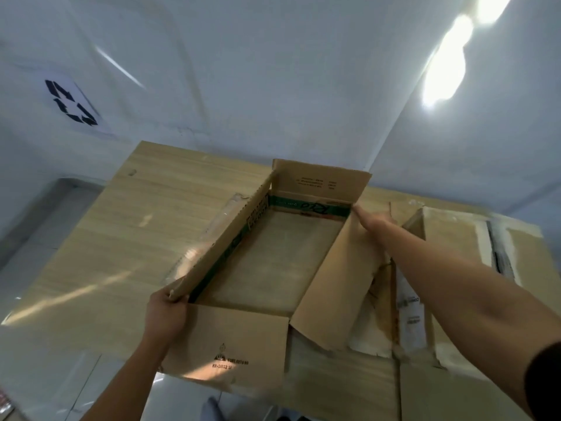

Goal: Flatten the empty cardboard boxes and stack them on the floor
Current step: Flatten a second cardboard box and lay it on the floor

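An open brown cardboard box [267, 262] with a green printed band inside stands on the wooden table [121, 226], its flaps spread out. My left hand [165, 314] grips the near corner of the box's left flap. My right hand [368, 221] reaches across to the far right corner, fingers pressed along the top of the right flap. The near flap with black print hangs over the table's front edge. A second cardboard box [449, 238] sits to the right, partly hidden behind my right forearm.
A white wall rises behind the table, with a paper recycling sign [73, 101] at the left. Torn cardboard and white tape remnants [368, 335] lie between the two boxes. Pale tiled floor [76, 387] shows below the table's front edge.
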The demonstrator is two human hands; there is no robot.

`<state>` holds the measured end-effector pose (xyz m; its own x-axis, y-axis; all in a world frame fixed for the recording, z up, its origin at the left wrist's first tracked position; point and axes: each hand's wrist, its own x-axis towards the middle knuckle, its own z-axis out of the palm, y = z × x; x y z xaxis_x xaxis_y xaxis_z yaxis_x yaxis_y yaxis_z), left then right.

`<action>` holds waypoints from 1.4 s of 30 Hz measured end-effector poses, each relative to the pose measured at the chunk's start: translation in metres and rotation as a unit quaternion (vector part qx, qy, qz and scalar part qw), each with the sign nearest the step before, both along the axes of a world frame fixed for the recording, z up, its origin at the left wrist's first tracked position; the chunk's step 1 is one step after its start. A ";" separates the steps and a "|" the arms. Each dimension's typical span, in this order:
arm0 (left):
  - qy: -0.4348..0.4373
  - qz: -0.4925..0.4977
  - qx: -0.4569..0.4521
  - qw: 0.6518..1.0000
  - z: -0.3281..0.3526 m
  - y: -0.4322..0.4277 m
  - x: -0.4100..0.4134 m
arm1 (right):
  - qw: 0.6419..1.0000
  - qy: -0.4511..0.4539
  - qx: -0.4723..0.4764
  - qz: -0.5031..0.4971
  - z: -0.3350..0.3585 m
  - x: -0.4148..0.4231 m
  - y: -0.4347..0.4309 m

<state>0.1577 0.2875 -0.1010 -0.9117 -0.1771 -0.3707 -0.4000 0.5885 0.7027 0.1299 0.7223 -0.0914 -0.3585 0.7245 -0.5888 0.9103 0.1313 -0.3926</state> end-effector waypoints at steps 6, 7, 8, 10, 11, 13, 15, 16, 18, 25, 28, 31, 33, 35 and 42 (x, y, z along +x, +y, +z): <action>-0.006 -0.017 0.018 1.000 -0.004 -0.009 -0.006 | 0.965 0.121 -0.205 -0.106 0.015 0.013 0.023; -0.009 -0.017 0.026 0.999 -0.006 -0.010 -0.006 | 0.951 0.153 -0.238 -0.124 0.024 0.015 0.024; -0.009 -0.019 0.032 0.999 -0.006 -0.012 -0.007 | 0.938 0.182 -0.260 -0.140 0.030 0.015 0.026; -0.002 -0.031 0.045 0.998 -0.003 -0.016 -0.005 | 0.913 0.230 -0.285 -0.182 0.042 0.014 0.026; 0.003 -0.039 0.053 0.998 -0.001 -0.020 -0.003 | 0.900 0.252 -0.290 -0.207 0.045 0.012 0.025; 0.013 -0.064 0.072 0.995 0.004 -0.032 -0.002 | 0.867 0.296 -0.296 -0.270 0.049 0.006 0.023; 0.014 -0.108 0.093 0.990 0.011 -0.041 -0.002 | 0.821 0.355 -0.315 -0.316 0.053 -0.001 0.019; 0.016 -0.136 0.098 0.986 0.014 -0.044 -0.003 | 0.795 0.392 -0.330 -0.325 0.054 -0.007 0.016; 0.028 -0.199 0.091 0.975 0.017 -0.043 -0.004 | 0.778 0.426 -0.353 -0.297 0.059 -0.017 -0.001; 0.037 -0.306 0.080 0.948 0.017 -0.035 0.011 | 0.919 0.232 -0.304 -0.099 0.058 -0.027 -0.090; 0.015 -0.344 0.085 0.935 0.019 -0.038 0.022 | 0.945 0.203 -0.237 -0.102 0.058 -0.025 -0.108; -0.033 -0.362 0.124 0.923 0.021 -0.044 0.027 | 0.942 0.226 -0.214 -0.125 0.060 -0.022 -0.107; -0.080 -0.330 0.160 0.927 0.018 -0.052 0.023 | 0.937 0.236 -0.222 -0.128 0.065 -0.017 -0.108; -0.149 -0.224 0.224 0.937 0.020 -0.059 0.016 | 0.927 0.266 -0.229 -0.131 0.073 -0.014 -0.109; -0.307 -0.075 0.534 0.784 0.048 -0.067 -0.005 | 0.879 0.368 -0.270 -0.139 0.107 -0.005 -0.098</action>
<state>0.1525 0.2200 -0.0530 -0.4837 0.6257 -0.6120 -0.8386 -0.1310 0.5288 0.1248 0.6244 0.0153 -0.6394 0.5313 -0.5558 0.3505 -0.4421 -0.8257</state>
